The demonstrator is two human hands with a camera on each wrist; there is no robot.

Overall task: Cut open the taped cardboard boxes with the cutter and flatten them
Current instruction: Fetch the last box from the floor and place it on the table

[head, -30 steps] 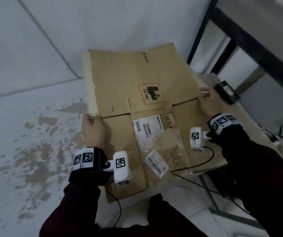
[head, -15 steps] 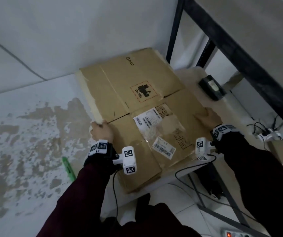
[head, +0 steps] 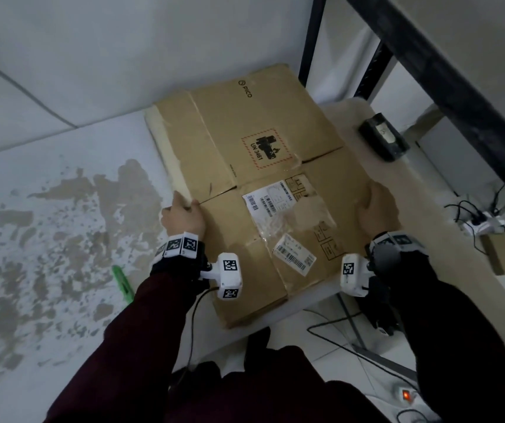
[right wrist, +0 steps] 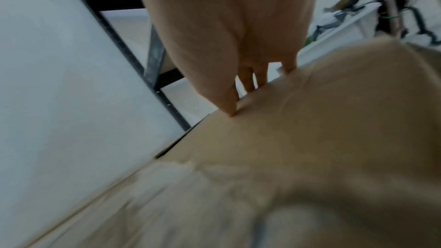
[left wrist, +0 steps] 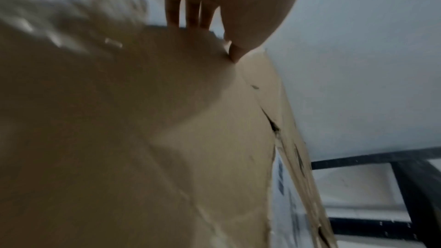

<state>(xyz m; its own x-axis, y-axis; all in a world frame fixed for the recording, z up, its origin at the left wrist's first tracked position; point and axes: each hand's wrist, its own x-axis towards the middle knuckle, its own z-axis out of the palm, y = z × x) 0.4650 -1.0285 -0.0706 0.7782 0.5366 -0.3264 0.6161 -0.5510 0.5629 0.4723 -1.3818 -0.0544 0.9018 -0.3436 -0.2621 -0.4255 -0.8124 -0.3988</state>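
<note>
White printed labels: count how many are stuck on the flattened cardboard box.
2. One large label sits near the middle of the cardboard box; a smaller label lies nearer the person. Others may be hidden underneath.

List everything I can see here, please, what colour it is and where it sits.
flattened cardboard box: one, brown, lying across the white table, held at both side edges
shipping labels: two, white, on the box's near half
cutter: one, green, on the table left of the left arm
table: one, white with worn brown patches
dark device: one, black, right of the box
small cardboard box: one, brown, far right
left hand: grips the box's left edge
right hand: grips its right edge
</note>
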